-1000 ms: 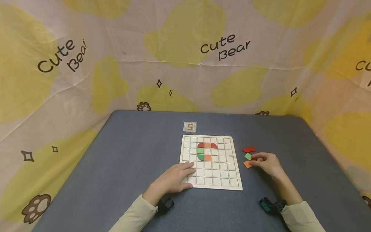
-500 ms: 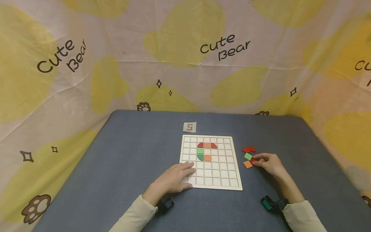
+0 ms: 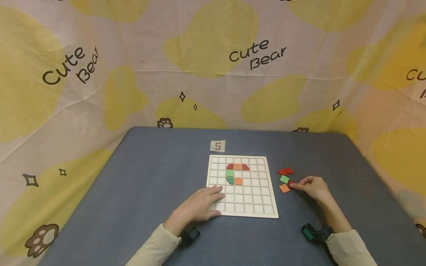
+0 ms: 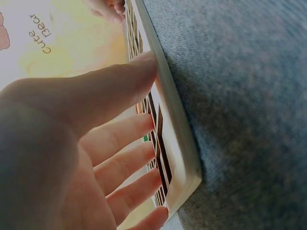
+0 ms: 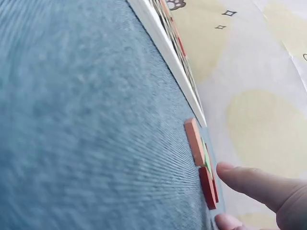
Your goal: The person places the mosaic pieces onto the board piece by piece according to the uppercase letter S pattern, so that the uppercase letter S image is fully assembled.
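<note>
In the head view my left hand [image 3: 199,204] rests on the lower left corner of a white grid board [image 3: 249,210]. Its fingers lie spread over the squares, the thumb [image 4: 139,76] at the near edge. Red, orange and green tiles [image 3: 237,167] form a partial figure on the board. Right of it my right hand [image 3: 314,187] is at a red tile [image 3: 290,183], one fingertip touching it and partly covering it. In the right wrist view two fingertips stand apart beside that red tile [image 5: 207,188], which lies on the table against an orange tile [image 5: 194,142].
A green square tile [image 3: 284,179], an orange square tile [image 3: 284,188] and red tiles [image 3: 285,171] lie right of the board. Behind the board is a small pattern card [image 3: 217,146]. A printed cloth [image 3: 213,74] hangs around the blue-grey table [image 3: 159,162].
My right hand has drawn slightly rightward from the green and orange tiles, its fingers parting, and the red tile shows more. The left hand has stayed on the board.
</note>
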`<act>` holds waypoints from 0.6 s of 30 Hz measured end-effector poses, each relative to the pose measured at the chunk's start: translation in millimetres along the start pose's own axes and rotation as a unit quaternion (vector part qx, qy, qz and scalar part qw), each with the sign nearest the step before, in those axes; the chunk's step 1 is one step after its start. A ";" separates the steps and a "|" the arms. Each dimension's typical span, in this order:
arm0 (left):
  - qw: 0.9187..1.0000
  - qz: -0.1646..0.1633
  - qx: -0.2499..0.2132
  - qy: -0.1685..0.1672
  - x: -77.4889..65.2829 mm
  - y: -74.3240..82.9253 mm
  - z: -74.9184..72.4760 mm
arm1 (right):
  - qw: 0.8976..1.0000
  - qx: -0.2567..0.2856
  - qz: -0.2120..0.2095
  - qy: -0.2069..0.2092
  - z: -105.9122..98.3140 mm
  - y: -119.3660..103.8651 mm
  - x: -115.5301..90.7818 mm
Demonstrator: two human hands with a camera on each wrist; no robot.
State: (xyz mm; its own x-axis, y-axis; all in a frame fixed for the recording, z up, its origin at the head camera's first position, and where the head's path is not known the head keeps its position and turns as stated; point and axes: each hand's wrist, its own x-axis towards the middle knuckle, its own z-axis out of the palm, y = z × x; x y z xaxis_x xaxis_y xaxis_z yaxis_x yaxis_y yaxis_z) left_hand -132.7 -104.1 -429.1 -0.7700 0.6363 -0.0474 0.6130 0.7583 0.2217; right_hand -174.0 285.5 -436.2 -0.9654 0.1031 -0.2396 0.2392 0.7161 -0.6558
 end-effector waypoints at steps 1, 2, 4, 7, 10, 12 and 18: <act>1.000 0.000 -0.001 0.000 -0.1 -0.2 0.0 | 1.000 -0.004 0.003 0.002 0.8 -0.5 0.2; 1.000 0.000 -0.002 0.000 -0.3 -0.4 0.1 | 1.000 -0.006 0.003 0.005 1.5 -1.0 0.4; 1.000 0.000 -0.002 -0.002 0.0 -0.7 0.1 | 1.000 -0.010 0.003 0.012 3.0 -2.2 0.4; 1.000 0.000 -0.002 -0.002 0.5 -1.1 0.1 | 1.000 -0.008 0.003 0.017 4.1 -3.4 0.7; 1.000 -0.001 0.000 -0.004 0.9 -1.2 -0.1 | 1.000 -0.001 0.003 0.012 4.8 -4.6 1.3; 1.000 -0.001 -0.001 -0.005 0.8 -1.2 -0.3 | 1.000 0.008 0.002 0.006 4.8 -4.9 2.0; 1.000 -0.002 -0.005 -0.005 1.0 -1.0 -0.7 | 1.000 0.023 -0.011 -0.003 6.0 -3.5 3.2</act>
State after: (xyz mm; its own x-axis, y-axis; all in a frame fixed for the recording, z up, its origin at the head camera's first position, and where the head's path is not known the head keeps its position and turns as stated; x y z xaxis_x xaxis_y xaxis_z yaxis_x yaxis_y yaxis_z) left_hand -134.2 -104.4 -428.7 -0.7707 0.6346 -0.0584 0.6080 0.7596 0.2309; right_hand -177.3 279.1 -438.9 -0.9696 0.0833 -0.2300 0.2232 0.6855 -0.6930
